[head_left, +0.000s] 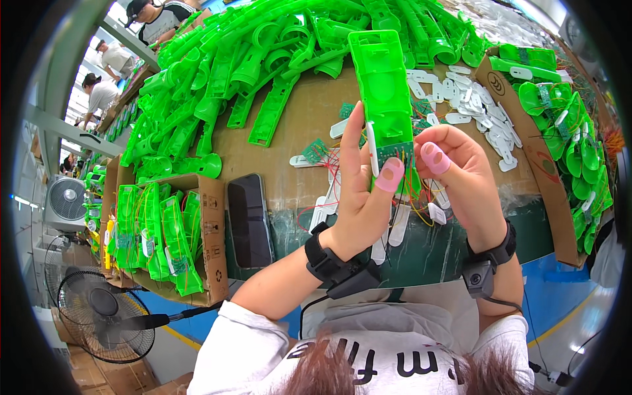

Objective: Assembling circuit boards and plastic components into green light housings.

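Observation:
My left hand (361,214) is closed around the lower end of a long, bright green plastic housing (383,85), held up with its hollow inside showing. A small green circuit board (395,153) sits in its lower part, under my left thumb. Along the housing's left edge is a slim white plastic piece (372,150). My right hand (469,178) is just right of the board, thumb and fingers drawn together; whatever lies between them cannot be made out. Both thumbs wear pink finger cots with holes. Below my hands lie white plastic pieces (398,226) and thin coloured wires.
A large heap of green housings (243,72) covers the far side. White parts (471,99) are piled at the right. Cardboard boxes of wired housings stand left (214,224) and right (526,151). A phone (250,220) lies left of my arm; a fan (103,309) stands lower left.

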Tool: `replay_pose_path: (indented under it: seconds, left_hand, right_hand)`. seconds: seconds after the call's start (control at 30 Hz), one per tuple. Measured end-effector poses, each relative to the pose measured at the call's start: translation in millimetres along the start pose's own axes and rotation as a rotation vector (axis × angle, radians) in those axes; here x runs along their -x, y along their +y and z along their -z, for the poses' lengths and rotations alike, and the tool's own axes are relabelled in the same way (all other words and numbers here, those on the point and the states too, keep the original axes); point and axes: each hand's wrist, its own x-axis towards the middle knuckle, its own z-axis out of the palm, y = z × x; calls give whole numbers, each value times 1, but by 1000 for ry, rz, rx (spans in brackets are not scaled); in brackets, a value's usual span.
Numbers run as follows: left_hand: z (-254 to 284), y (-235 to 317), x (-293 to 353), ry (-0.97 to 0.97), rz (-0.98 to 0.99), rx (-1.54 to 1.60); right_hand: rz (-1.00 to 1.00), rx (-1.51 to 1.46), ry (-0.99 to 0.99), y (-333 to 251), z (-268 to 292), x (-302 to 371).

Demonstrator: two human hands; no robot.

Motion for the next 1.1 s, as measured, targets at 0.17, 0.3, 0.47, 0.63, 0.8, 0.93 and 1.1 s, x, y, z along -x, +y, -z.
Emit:
replay_pose_path:
  seconds: [0.17, 0.3, 0.47, 0.63, 0.8, 0.93, 1.1]
  left_hand:
    - [0, 2, 2, -42, 16, -76]
    - [1, -1, 3, -58, -41, -177]
    - [6, 1, 0, -151, -108, -381]
    - [6, -5, 1, -172, -178, -473]
    - [6, -4, 3, -161, -155, -490]
    - [4, -3, 1, -164, -154, -446]
    - [6, -2, -1, -187, -117, -391]
  right_hand:
    - [-209, -124, -100, -3, 0, 1]
    - [-284, -174, -208, 1, 11, -1]
    - [-304, -152, -199, 0, 7, 0]
    - [-325, -176, -198, 3, 11, -1]
    - [-319, -151, -164, 2, 9, 0]
    - [-327, -153, -158, 3, 10, 0]
    - [-280, -158, -124, 0, 6, 2]
